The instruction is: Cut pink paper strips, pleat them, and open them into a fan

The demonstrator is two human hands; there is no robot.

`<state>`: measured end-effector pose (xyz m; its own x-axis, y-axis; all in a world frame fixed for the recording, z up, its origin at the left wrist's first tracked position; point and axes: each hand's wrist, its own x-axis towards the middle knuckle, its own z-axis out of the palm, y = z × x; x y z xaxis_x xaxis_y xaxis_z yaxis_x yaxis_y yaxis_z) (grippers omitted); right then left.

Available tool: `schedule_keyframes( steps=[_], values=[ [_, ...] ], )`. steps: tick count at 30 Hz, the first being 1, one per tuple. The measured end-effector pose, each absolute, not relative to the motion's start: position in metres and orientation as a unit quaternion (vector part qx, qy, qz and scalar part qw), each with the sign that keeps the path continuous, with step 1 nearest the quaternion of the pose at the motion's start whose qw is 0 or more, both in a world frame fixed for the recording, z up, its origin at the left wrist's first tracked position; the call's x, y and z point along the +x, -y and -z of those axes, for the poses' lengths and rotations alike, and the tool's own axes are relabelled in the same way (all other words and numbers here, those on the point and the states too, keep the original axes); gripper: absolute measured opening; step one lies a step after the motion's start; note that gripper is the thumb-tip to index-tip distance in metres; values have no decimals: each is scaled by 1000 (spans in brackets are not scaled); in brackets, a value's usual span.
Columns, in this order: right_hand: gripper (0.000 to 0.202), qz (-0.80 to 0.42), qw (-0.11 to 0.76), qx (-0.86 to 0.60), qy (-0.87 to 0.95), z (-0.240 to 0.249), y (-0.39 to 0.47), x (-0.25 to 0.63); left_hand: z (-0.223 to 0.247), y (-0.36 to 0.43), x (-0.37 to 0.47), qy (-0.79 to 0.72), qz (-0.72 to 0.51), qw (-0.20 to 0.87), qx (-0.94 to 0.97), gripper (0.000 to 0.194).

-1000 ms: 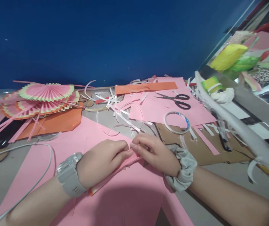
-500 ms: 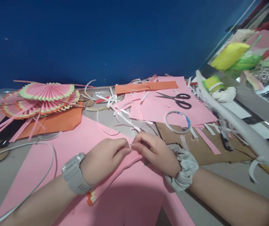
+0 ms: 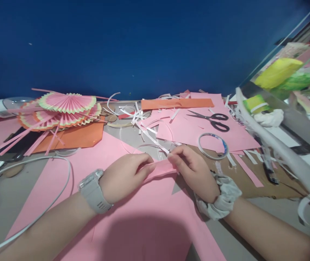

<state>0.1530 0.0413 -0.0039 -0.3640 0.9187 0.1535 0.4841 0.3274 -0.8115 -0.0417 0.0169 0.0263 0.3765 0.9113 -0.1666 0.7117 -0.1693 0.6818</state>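
Between my hands stretches a folded pink paper strip (image 3: 162, 167). My left hand (image 3: 126, 175), with a grey watch at the wrist, pinches the strip's left part between thumb and fingers. At the strip's right end, my right hand (image 3: 191, 168) grips it with thumb and fingertips; a pale scrunchie circles that wrist. Below both hands lies a large sheet of pink paper (image 3: 89, 181). Part of the strip is hidden under my left hand.
Folded pink paper fans (image 3: 68, 103) rest on orange paper (image 3: 70, 137) at the left. Black-handled scissors (image 3: 217, 121) and a roll of tape (image 3: 201, 145) lie at the right by cardboard (image 3: 239, 181). A white cable (image 3: 68, 177) loops at left. Paper scraps (image 3: 152, 134) lie behind my hands.
My hands have moved apart, so a stretch of the pink strip shows between them. The strip's orange-and-cream end below my left hand is out of sight now. The whole view has shifted slightly.
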Motion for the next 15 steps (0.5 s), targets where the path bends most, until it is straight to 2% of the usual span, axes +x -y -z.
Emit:
schedule_keyframes(
  steps=[6,15],
  values=[
    [17,-323,351,-483,734,2,-40,153,-25,-17,-41,-541,-140,315,767,36],
    [19,-345,355,-489,718,4,-41,150,-25,-20,-43,-537,-146,317,768,34]
  ],
)
